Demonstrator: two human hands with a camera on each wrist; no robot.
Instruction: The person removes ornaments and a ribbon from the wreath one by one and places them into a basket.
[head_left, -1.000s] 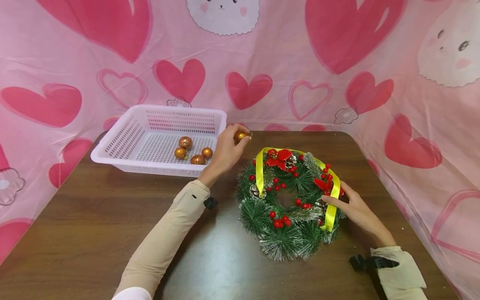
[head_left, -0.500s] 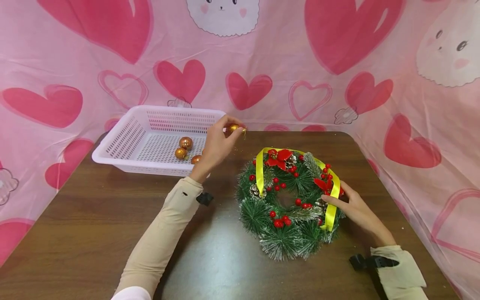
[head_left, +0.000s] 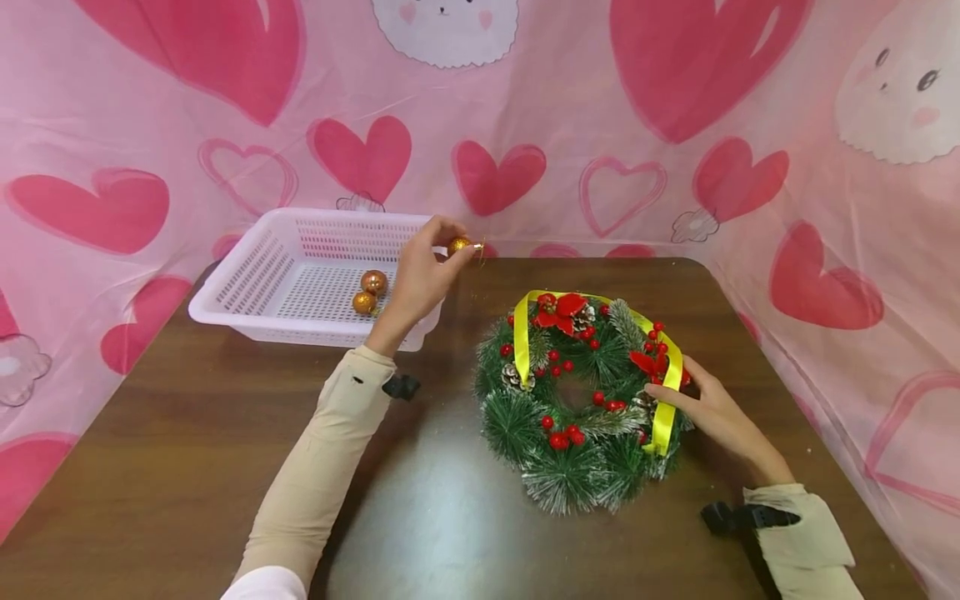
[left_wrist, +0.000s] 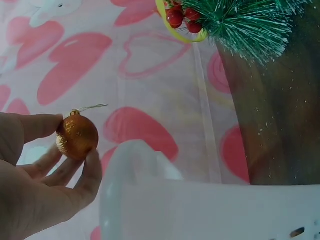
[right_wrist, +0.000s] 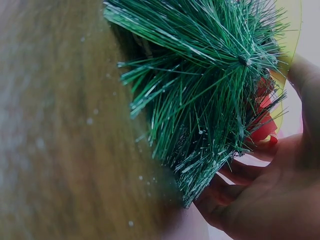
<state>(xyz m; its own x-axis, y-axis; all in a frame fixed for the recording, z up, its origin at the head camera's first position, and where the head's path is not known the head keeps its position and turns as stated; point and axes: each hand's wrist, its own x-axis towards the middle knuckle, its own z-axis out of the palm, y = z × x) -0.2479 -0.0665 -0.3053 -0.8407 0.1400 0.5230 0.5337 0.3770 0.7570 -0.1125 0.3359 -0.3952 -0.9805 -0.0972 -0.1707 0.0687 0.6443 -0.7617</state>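
A small gold Christmas bauble [left_wrist: 79, 136] is pinched between the thumb and fingertips of my left hand [head_left: 414, 279]. Its cap and thin hanging thread stick out on top in the left wrist view. In the head view, this hand is raised at the basket's right end. A green Christmas wreath [head_left: 512, 425] lies on the table to the right, with red berries, red flowers, pine cones and a yellow ribbon [head_left: 522, 337]. At its right edge my right hand [head_left: 723, 421] grips it, thumb across the ribbon and fingers around the outer side.
A white plastic basket [head_left: 300, 335] stands at the back left of the brown wooden table [head_left: 187, 458]. Two copper-gold baubles [head_left: 374, 283] show inside it; my left forearm hides its right part. A pink heart-print cloth [head_left: 555, 92] hangs close behind the table.
My left hand has moved left and back with the bauble, from beside the wreath to the basket's right end. My right hand and the wreath have stayed in place.
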